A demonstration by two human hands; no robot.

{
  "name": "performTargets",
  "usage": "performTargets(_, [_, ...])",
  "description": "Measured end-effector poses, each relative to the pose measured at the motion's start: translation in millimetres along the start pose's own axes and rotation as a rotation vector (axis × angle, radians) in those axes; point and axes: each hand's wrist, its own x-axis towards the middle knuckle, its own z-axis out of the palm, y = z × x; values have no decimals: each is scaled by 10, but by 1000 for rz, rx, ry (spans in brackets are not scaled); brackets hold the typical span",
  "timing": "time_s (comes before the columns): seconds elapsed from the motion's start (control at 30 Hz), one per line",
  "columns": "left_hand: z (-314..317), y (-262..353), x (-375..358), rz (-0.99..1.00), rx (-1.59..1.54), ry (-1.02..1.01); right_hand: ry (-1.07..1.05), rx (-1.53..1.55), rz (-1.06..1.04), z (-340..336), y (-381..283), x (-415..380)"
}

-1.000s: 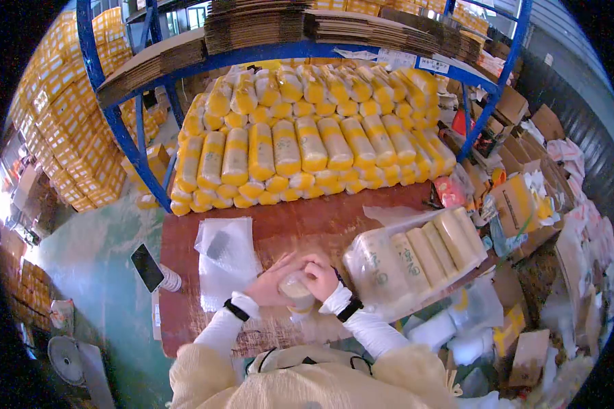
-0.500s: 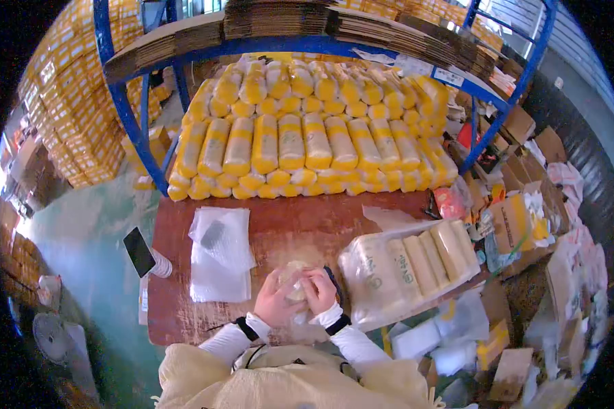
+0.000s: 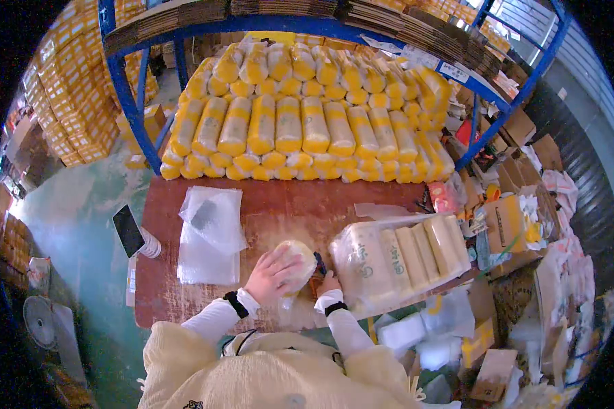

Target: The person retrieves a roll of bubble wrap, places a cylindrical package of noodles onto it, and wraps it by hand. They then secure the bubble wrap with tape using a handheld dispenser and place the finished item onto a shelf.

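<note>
A pale, round-ended wrapped bundle is on the red-brown table near its front edge. My left hand lies spread over the left side of this bundle. Just right of it, my right hand is closed round a dark tool, whose shape is hard to make out. A large clear bag of beige packs lies to the right of my right hand. Flat sheets of bubble wrap rest on the table to the left.
Rows of yellow-banded rolls are stacked along the back of the table, under a blue rack holding flattened cardboard. A phone stands at the left edge. Open boxes and loose packaging crowd the right side.
My right hand has left the bundle and taken hold of the dark tool beside it. My left hand now lies flatter on the bundle. The whole view has shifted slightly.
</note>
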Motion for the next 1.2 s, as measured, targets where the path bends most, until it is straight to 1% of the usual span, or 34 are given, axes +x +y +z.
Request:
performTargets(0.03, [-1,2,-27,-15,-85,35,0,82,73,5,0,13])
performTargets(0.1, [-9,7,-36,-42,-254,112,-70,119,104,-144,-20,-87])
performTargets(0.13, [-31,40,-7,-169,-326,162,-98,136,118,-226,-49,-93])
performTargets(0.17, [-67,114,20,-298,-401,210,-118,65,129,-75,38,-13])
performTargets(0.2, [-94,157,37,-430,-476,253,-41,362,-18,-161,-16,-63])
performTargets(0.27, [-96,-3,81,-514,-832,65,116,946,-318,-564,-268,-289])
performTargets(0.3, [-101,-73,102,-554,-1010,-30,63,1260,-343,-718,-403,-360])
performTargets(0.4, [-182,-177,174,-574,-1179,-160,240,1101,-592,-1322,-936,-603])
performTargets(0.5, [-182,-276,135,-602,-1160,-282,176,439,-900,-1324,-874,-364])
performTargets(0.6, [-86,-374,31,-657,-1173,-352,-53,709,-398,-1683,-905,-349])
performTargets(0.63, [-73,-318,-4,-719,-1207,-273,30,822,-454,-1628,-811,-277])
performTargets(0.7, [-96,-151,-26,-843,-1269,-108,188,795,-762,-1742,-821,-362])
performTargets(0.73, [-127,-111,-5,-796,-1225,-68,266,775,-917,-1830,-850,-413])
performTargets(0.77, [-159,-74,11,-750,-1181,-29,204,485,-1043,-1924,-886,-428])
performTargets(0.8, [-179,-52,18,-705,-1136,7,143,334,-1050,-2034,-963,-482])
performTargets(0.87, [-249,-141,35,-509,-985,-52,25,36,-1050,-2206,-1114,-574])
performTargets(0.9, [-294,-195,81,-410,-907,-80,-13,-76,-944,-2172,-1104,-501])
performTargets(1.0, [-801,-130,427,-267,-628,-298,-123,-195,-711,-2184,-1107,-332])
performTargets(1.03, [-846,-168,496,-241,-581,-347,-98,-287,-725,-2207,-1136,-319])
performTargets(1.1, [-899,-204,565,-194,-491,-449,-192,-113,-822,-2052,-1067,-120])
performTargets(1.13, [-897,-222,575,-176,-422,-456,-239,-24,-867,-1946,-1020,8])
performTargets(1.2, [-868,-266,590,-138,-281,-465,-498,287,-983,-1836,-1057,260])
